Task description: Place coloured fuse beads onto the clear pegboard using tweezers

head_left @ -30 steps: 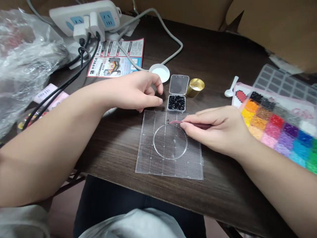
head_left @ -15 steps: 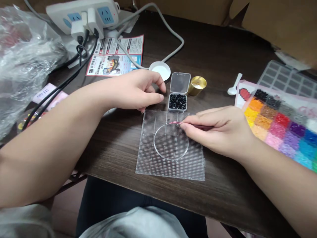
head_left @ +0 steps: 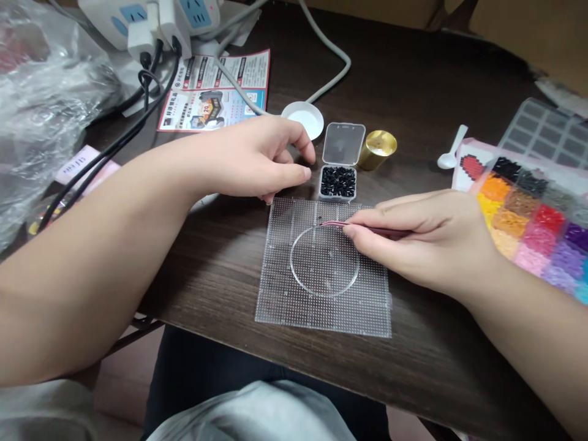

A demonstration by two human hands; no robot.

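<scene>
My right hand (head_left: pixel 422 242) pinches a pair of dark red tweezers (head_left: pixel 379 231). Their tips touch or hover just above the clear pegboard (head_left: pixel 282 294), at the top of a pale ring (head_left: pixel 294 272) on it. A tiny dark speck, perhaps a bead, shows beside the tips; whether they grip one is too small to tell. My left hand (head_left: pixel 271 156) hangs above the board's far left corner, empty, thumb and fingers apart. Right of its fingertips, a small clear box (head_left: pixel 344 144) stands with its lid up, full of black beads (head_left: pixel 338 182).
Behind the bead box stand a gold cup (head_left: pixel 379 150) and a white round disc (head_left: pixel 303 119) with a cable. At right lie a white spoon (head_left: pixel 452 147) and a tray of coloured beads (head_left: pixel 528 226). Plastic wrap (head_left: pixel 46 104), a leaflet (head_left: pixel 214 92) and a power strip (head_left: pixel 108 21) fill the left.
The camera view has shifted slightly, moving most table items rightward in the picture. The tweezers stay at the ring's top edge, and both hands keep nearly the same pose.
</scene>
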